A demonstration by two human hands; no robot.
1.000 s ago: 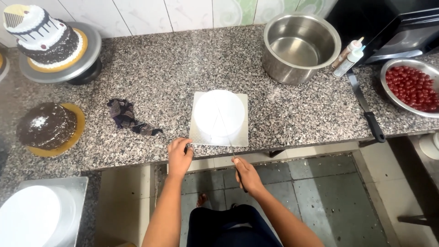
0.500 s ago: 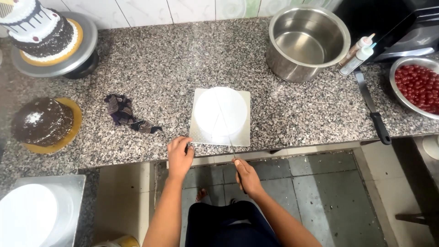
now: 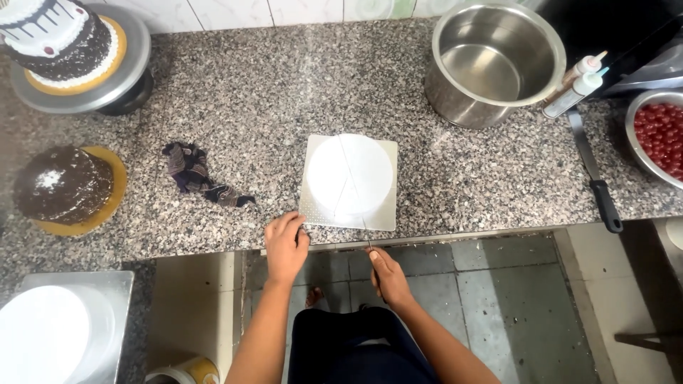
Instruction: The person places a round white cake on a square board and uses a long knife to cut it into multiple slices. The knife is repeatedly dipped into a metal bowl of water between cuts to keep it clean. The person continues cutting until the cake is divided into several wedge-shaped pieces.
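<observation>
Head view, cherry bowl [image 3: 658, 135] cropped, knife [image 3: 353, 192] barely visible

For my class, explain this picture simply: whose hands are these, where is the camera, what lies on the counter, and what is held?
The camera sits on a person's head, looking down at their own two bare hands. The left hand rests at the granite counter edge, touching the square board under a round white cake. The right hand holds a thin blade that runs across the cake's top. Nearby lie a crumpled cloth, a steel pot, two chocolate cakes, a bowl of cherries and a long knife.
</observation>
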